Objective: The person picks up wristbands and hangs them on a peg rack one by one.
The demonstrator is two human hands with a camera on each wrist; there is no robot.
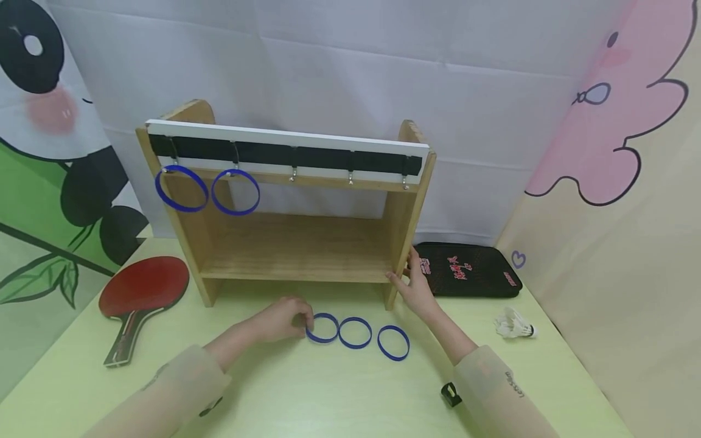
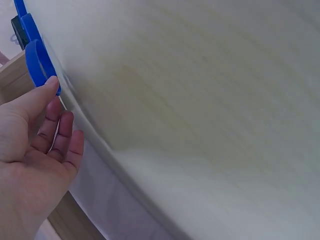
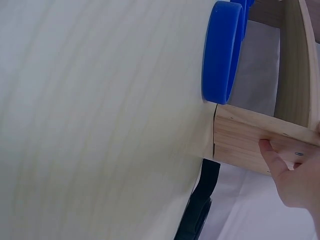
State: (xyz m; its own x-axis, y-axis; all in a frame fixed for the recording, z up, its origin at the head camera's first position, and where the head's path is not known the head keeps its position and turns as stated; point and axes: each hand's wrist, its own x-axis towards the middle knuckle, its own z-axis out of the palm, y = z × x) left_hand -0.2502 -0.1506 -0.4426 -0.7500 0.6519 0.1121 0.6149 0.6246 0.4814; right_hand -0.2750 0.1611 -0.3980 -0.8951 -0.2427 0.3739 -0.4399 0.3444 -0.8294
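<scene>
Wooden rack (image 1: 306, 246), standing on the pale table (image 1: 285, 389), carries a white board (image 1: 328, 139) with a black strip (image 1: 323, 157) across its upper front, where five metal hooks (image 1: 293, 176) hang in a row. A black case (image 1: 471, 274) with red lettering lies flat just beside its right panel. Off to its left rests a red-faced paddle (image 1: 144, 286), handle pointing toward the person.

The right hand (image 1: 418, 292) grips the rack's lower right panel, thumb at the front edge and fingers against the outer face. The left hand (image 1: 285, 318) pinches the edge of a blue ring (image 1: 323, 340) between thumb and fingertip, its other fingers loosely bent (whether that ring is lifted at all, I cannot tell). Near the table's right side lies a white shuttlecock (image 1: 513, 324) on its side.

Of the five blue rings, two hang from the two leftmost hooks; the other three form a row before the rack, the pinched one leftmost and the rightmost set slightly apart. A small black object (image 1: 451, 395) sits beside the right sleeve (image 1: 493, 383).
</scene>
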